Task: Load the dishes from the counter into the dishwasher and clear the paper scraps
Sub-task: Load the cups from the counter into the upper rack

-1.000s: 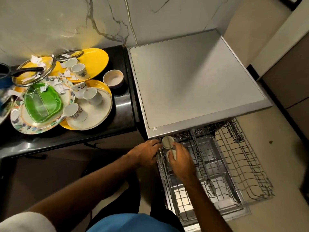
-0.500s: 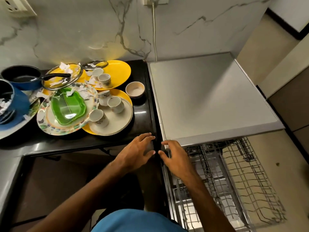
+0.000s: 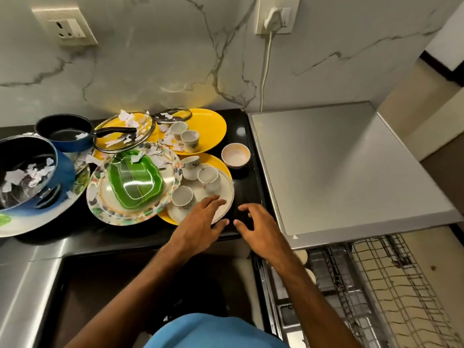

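White cup (image 3: 182,197) just beside left grip (image 3: 199,223); right grip (image 3: 258,228) farther off.

Glossy black counter (image 3: 241,136), brushed matt metal dishwasher top (image 3: 346,167), wire-metal rack (image 3: 391,280), polished veined marble wall (image 3: 155,59), shiny green plastic dish (image 3: 134,183), glossy yellow plates (image 3: 208,129), glass lid (image 3: 123,133) with metal rim, torn white paper scraps (image 3: 27,174), smooth ceramic-looking cups (image 3: 209,178).
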`<state>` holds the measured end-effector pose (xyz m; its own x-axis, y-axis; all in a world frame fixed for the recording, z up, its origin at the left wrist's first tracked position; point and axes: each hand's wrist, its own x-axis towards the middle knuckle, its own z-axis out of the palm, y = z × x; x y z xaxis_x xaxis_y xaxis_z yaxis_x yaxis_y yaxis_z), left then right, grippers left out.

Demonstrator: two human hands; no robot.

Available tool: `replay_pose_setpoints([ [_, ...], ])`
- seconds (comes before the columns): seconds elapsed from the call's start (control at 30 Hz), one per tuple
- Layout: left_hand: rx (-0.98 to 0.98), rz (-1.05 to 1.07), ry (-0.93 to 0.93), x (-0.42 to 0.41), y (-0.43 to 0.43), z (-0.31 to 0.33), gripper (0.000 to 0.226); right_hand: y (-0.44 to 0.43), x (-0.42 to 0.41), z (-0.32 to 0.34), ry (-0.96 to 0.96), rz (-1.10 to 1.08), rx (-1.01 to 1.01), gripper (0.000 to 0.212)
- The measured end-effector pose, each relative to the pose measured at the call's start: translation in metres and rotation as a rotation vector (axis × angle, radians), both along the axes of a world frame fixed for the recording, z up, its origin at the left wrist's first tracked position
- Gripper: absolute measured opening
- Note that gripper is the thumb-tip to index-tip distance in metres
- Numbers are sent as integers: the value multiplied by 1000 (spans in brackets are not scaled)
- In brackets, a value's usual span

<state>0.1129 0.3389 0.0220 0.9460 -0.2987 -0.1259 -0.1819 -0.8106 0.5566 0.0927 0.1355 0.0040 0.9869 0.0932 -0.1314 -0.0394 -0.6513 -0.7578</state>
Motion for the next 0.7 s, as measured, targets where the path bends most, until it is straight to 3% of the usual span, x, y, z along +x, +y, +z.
replay_pose_setpoints([
  [0.47,-9,-136,41,81,-10,0,40,28,30,-2,5,-174,37,42],
  [0.7,147,-257,148,123,-69,-1,46,7,33,4,42,-268,39,40],
])
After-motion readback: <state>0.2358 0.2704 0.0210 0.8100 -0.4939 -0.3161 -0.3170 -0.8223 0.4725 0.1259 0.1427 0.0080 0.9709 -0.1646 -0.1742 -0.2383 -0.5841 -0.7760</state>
